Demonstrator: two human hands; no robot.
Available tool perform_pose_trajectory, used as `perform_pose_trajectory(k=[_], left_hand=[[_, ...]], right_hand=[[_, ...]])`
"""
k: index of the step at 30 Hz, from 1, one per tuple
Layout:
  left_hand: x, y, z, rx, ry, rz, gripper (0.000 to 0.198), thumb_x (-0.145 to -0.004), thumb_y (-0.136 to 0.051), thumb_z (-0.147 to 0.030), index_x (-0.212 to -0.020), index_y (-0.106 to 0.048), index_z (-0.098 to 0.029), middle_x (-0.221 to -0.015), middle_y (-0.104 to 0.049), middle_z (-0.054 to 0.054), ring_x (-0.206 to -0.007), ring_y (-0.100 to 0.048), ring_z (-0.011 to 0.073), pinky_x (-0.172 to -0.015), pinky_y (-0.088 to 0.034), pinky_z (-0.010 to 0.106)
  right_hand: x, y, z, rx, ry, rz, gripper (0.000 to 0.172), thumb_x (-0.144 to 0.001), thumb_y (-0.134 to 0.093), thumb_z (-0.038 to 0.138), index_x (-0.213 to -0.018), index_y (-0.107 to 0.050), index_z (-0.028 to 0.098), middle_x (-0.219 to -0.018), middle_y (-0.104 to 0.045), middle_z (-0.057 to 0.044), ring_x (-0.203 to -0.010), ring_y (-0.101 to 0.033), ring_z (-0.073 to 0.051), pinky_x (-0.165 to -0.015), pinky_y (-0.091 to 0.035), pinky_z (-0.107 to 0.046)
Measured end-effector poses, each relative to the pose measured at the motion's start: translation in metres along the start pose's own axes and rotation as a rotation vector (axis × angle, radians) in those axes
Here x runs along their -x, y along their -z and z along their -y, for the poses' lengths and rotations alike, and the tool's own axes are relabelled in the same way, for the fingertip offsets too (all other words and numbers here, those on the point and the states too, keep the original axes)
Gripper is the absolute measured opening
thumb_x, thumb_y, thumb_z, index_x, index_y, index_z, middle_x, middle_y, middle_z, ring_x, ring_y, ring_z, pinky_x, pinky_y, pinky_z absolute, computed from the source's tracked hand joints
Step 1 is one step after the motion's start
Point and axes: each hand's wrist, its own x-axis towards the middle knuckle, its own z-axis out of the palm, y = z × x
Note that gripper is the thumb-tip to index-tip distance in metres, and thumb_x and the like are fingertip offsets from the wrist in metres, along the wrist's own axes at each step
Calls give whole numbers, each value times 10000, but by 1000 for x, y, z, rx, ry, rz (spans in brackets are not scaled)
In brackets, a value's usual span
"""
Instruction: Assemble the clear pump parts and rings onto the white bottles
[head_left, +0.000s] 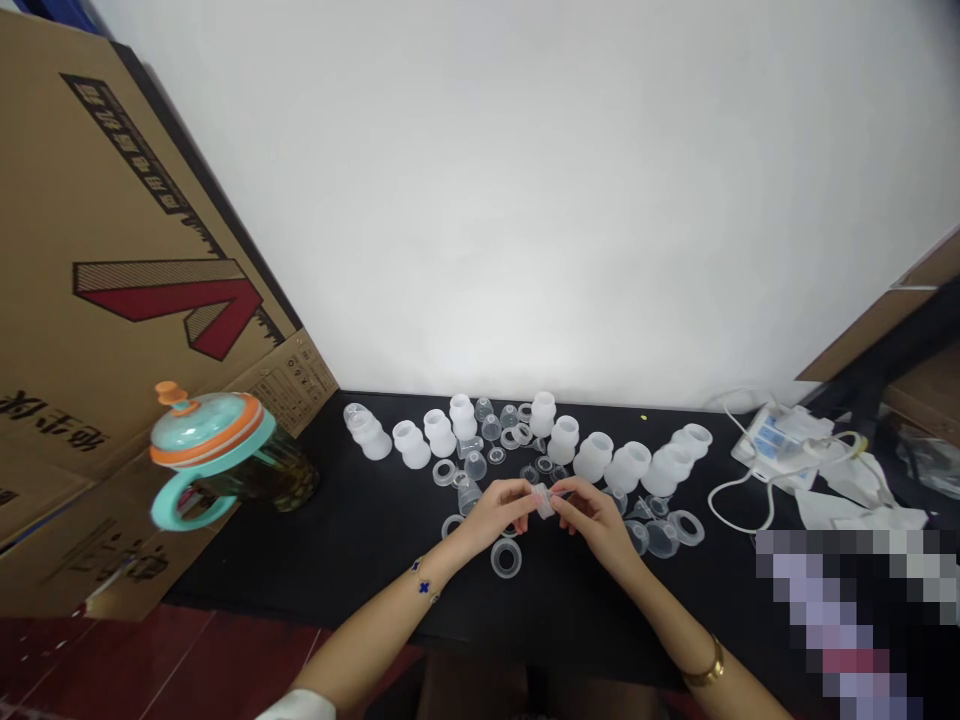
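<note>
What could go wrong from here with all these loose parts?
The small clear piece is pinched between the left hand and right hand, so it might slip. A loose ring lies near the left hand and could get knocked. White bottles stand close together beyond the right hand; one bump might topple several.

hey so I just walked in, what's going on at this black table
A person holds a small clear piece between their left hand and right hand, above a black table. White bottles stand beyond the hands, with clear rings and clear domes scattered about. A lidded pitcher stands at the left, by a cardboard box.
</note>
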Motion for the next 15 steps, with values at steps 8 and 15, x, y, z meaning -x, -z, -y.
perform_pose_trajectory(k=[8,15], left_hand=[[0,1,-1,-9,-7,18,410,-844,-651,-539,-729,-604,-148,-537,-535,-21,-513,-513,115,-536,-378,235],[0,0,0,-6,0,21,427,-830,-662,-554,-723,-604,-145,-530,-523,-26,-513,-506,114,-534,-370,235]], right_hand=[[2,0,1,41,22,22,275,-911,-629,475,-959,-657,206,-708,-592,0,-630,-569,-154,-521,-445,-242],[4,-2,2,54,73,46,261,-952,-580,462,-931,-623,204,-855,-587,-22,-685,-544,-140,-533,-465,-225]])
